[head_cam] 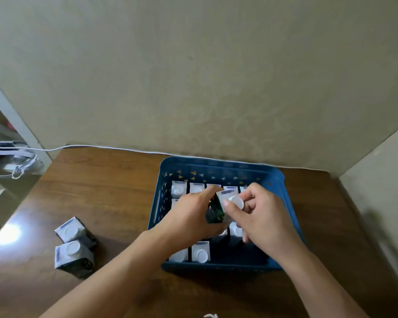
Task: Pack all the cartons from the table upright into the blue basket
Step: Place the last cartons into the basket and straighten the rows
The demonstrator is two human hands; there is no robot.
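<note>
**Blue basket part-filled; one carton held above it by both hands**

Blue plastic basket (218,166) sits on a brown wooden table (115,180), its far rim close to the beige wall (193,65). Inside it, cartons stand upright with white round caps facing up: a row along the far side (178,189), and more at the near side, including one near the front rim (200,251). The middle of the basket is largely hidden by the hands, so a full count cannot be given.

One carton (218,207), dark green on its side with a white top and cap, is held tilted above the basket's middle. The left hand (191,216) grips its body, fingers curled round the dark side. The right hand (260,216) pinches the top end, thumb against the edge beside the cap and fingers curled behind it.

Two further cartons remain on the table, left of the basket and well apart from it. The farther one (70,229) and the nearer one (72,254) stand just beside each other, caps up.

A white cable (115,148) runs along the table's far edge at the wall. A white bag (12,159) lies off the table at the left.
</note>
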